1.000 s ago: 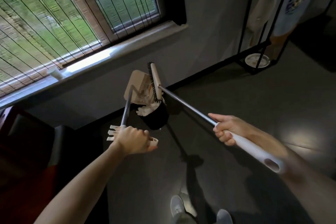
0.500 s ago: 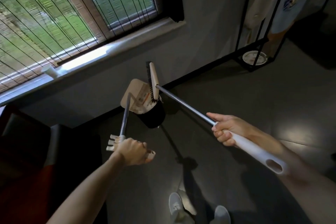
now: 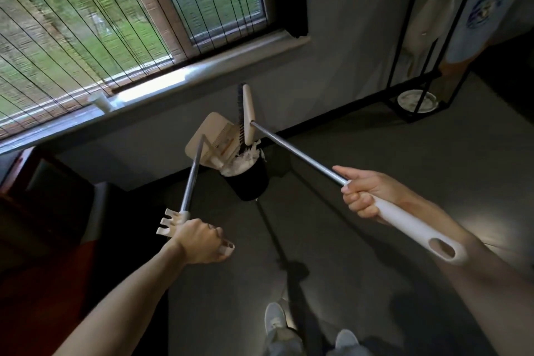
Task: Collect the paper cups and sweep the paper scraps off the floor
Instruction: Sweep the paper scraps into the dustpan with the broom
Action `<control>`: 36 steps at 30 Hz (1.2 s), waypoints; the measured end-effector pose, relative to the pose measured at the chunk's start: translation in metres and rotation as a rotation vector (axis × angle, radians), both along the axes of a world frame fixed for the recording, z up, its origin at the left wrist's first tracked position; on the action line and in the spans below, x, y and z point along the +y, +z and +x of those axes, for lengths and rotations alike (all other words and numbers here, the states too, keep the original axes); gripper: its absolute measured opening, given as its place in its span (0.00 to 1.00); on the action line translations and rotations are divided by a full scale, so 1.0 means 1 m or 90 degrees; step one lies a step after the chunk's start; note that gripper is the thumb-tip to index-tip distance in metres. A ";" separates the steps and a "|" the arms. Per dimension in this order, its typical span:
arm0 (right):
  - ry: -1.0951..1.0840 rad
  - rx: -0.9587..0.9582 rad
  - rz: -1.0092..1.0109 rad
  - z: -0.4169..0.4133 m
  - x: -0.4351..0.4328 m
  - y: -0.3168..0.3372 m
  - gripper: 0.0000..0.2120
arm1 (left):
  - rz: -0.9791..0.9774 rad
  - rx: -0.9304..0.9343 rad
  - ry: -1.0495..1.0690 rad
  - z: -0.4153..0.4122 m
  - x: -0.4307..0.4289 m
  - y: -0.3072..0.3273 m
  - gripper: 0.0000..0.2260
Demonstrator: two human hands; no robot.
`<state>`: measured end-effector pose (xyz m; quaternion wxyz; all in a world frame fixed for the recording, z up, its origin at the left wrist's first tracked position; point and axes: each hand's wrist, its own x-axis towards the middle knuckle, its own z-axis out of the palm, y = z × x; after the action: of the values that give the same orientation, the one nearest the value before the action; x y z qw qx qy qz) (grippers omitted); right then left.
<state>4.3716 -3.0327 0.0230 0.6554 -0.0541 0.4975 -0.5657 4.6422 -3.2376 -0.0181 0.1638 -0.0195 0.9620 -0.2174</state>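
A beige dustpan (image 3: 211, 136) is tipped over a black bin (image 3: 250, 182) by the wall. White paper scraps (image 3: 245, 161) fill the bin's mouth. My left hand (image 3: 199, 240) grips the top of the dustpan's metal handle, beside its comb teeth. The broom head (image 3: 248, 113) stands against the dustpan's open edge, bristles toward the pan. My right hand (image 3: 365, 192) grips the broom's white handle where it meets the metal shaft.
A window with a pale sill (image 3: 161, 87) runs along the wall above the bin. A black metal rack (image 3: 424, 87) with a white plate (image 3: 416, 100) at its base stands at the right. A dark red seat (image 3: 43, 211) is at my left. My shoes (image 3: 276, 319) are below.
The broom head has pushed down along the dustpan, and white scraps now heap at the bin's mouth. Both hands keep their grips.
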 end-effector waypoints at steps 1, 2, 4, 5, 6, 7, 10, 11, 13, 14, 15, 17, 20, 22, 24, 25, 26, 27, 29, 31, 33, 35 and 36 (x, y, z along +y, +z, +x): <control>-0.001 -0.003 -0.002 0.001 0.000 0.000 0.30 | 0.009 -0.014 -0.003 0.000 -0.001 0.000 0.19; -0.001 -0.007 -0.004 0.001 0.000 0.001 0.30 | -0.005 -0.026 -0.002 0.001 -0.003 0.000 0.18; 0.000 0.001 -0.003 0.002 -0.001 0.002 0.30 | -0.032 -0.034 0.011 0.000 -0.002 0.003 0.17; 0.001 0.007 -0.002 0.001 -0.002 0.003 0.30 | -0.033 -0.039 0.024 -0.002 -0.001 0.006 0.18; 0.002 0.009 -0.002 0.001 -0.002 0.003 0.30 | -0.032 -0.025 0.031 -0.005 0.001 0.011 0.19; 0.003 0.007 -0.002 0.001 -0.002 0.003 0.29 | -0.031 -0.019 0.040 -0.006 0.000 0.016 0.19; 0.004 -0.005 -0.001 0.000 -0.001 0.003 0.29 | -0.072 -0.039 -0.003 -0.011 -0.005 0.022 0.17; 0.003 -0.007 -0.001 0.000 -0.001 0.004 0.29 | -0.088 -0.012 -0.020 -0.013 -0.005 0.026 0.16; 0.002 -0.009 -0.002 -0.001 -0.001 0.004 0.29 | -0.088 -0.012 -0.059 -0.015 -0.008 0.020 0.16; 0.001 -0.011 -0.003 -0.001 -0.002 0.004 0.29 | -0.078 -0.066 -0.035 -0.016 -0.010 0.014 0.16; 0.001 -0.012 -0.003 -0.001 -0.002 0.004 0.29 | -0.044 -0.057 -0.013 -0.018 -0.006 0.013 0.18; 0.005 -0.007 0.001 -0.001 -0.003 0.003 0.29 | -0.087 0.003 -0.073 -0.018 -0.004 0.016 0.20; 0.009 0.005 0.010 0.003 -0.005 0.000 0.30 | -0.044 0.020 -0.009 -0.017 -0.005 0.006 0.21; 0.011 0.003 0.013 0.006 -0.006 -0.001 0.30 | -0.058 -0.025 0.013 -0.015 -0.003 0.008 0.23; 0.013 0.002 0.013 0.007 -0.006 -0.001 0.30 | -0.060 -0.063 0.118 -0.008 -0.006 0.006 0.28; 0.015 0.005 0.013 0.008 -0.006 0.000 0.30 | -0.064 -0.027 0.125 -0.004 -0.009 0.008 0.30; 0.018 0.008 0.012 0.009 -0.006 0.001 0.29 | -0.088 -0.005 0.121 0.000 -0.013 0.013 0.33; 0.021 0.009 0.009 0.009 -0.006 0.003 0.29 | -0.094 0.031 0.136 0.003 -0.017 0.020 0.36; 0.029 0.009 0.003 0.010 -0.005 0.006 0.29 | -0.091 0.131 0.151 0.010 -0.025 0.025 0.35; 0.037 0.013 0.000 0.012 -0.004 0.010 0.28 | -0.076 0.244 0.155 0.014 -0.027 0.035 0.29; 0.048 0.018 -0.004 0.015 -0.004 0.014 0.27 | -0.075 0.305 0.202 0.021 -0.020 0.048 0.26; 0.060 0.025 -0.002 0.019 -0.005 0.018 0.26 | -0.099 0.329 0.227 0.031 -0.013 0.057 0.24; 0.067 0.026 -0.001 0.022 -0.006 0.019 0.25 | -0.111 0.325 0.246 0.039 -0.011 0.058 0.24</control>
<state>4.3935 -3.0388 0.0422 0.6740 -0.0920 0.5069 -0.5294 4.6812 -3.2485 0.0399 -0.0467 -0.2698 0.9282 -0.2521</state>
